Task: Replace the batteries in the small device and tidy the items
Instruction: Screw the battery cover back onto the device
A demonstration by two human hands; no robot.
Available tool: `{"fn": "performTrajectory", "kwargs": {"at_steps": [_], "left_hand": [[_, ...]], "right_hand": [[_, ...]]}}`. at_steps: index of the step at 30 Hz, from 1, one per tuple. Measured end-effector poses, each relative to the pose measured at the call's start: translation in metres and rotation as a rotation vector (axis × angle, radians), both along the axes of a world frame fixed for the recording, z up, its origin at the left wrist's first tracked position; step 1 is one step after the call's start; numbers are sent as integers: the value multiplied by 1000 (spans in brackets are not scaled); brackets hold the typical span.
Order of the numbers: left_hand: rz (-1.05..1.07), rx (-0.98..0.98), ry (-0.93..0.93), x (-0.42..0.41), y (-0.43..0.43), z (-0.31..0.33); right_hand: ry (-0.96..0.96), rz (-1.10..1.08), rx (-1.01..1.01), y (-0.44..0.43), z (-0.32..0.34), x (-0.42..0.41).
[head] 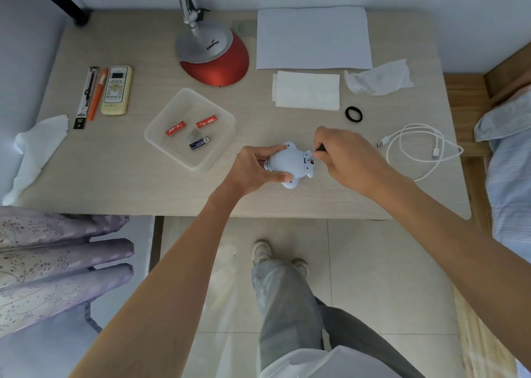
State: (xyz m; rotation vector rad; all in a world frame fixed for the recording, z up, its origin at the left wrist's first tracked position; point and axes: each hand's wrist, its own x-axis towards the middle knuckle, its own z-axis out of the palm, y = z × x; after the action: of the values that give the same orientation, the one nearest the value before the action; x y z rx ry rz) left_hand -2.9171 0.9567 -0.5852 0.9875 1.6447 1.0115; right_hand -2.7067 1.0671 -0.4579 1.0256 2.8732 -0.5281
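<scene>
**A:** Where's it at? The little pale-blue toy (290, 163) sits just past the table (115, 188) centre toward 5 o'clock, belly up. The left hand (253, 167) has its grip wrapped round the toy's left side, pinning it. The right hand (347, 154) is pinched narrow on a small dark-handled tool (321, 147), probably a screwdriver, tip down at the toy's 3 o'clock end where a bit of red shows.

**B:** And the batteries?

**A:** Two red ones (175, 128) and a blue one (199, 143) lie in the clear tray (161, 144), at about 10 o'clock from the toy. Can't tell which are fresh.

**B:** So what could bite from here?

**A:** I'd guess the tip slipping out and gouging the plastic, or jabbing a left finger, if the toy rocks on its round back. Any tiny screw could also roll off the near edge onto the floor. And mixing old cells with new in that one tray seems easy.
</scene>
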Motion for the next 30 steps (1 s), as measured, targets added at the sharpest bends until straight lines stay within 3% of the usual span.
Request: {"fn": "performTrajectory", "kwargs": {"at_steps": [9,15,20,30], "left_hand": [[-6,-16,4,0,0,1],[-7,-10,18,1,0,1],[-2,-9,15,1,0,0],[-6,-14,-6,1,-1,2]], "right_hand": [[-60,-55,46,11,2,-4],[-50,-45,-76,8,4,-9],[-242,-51,79,14,3,-2],[-141,-14,-8,13,0,-2]]}}
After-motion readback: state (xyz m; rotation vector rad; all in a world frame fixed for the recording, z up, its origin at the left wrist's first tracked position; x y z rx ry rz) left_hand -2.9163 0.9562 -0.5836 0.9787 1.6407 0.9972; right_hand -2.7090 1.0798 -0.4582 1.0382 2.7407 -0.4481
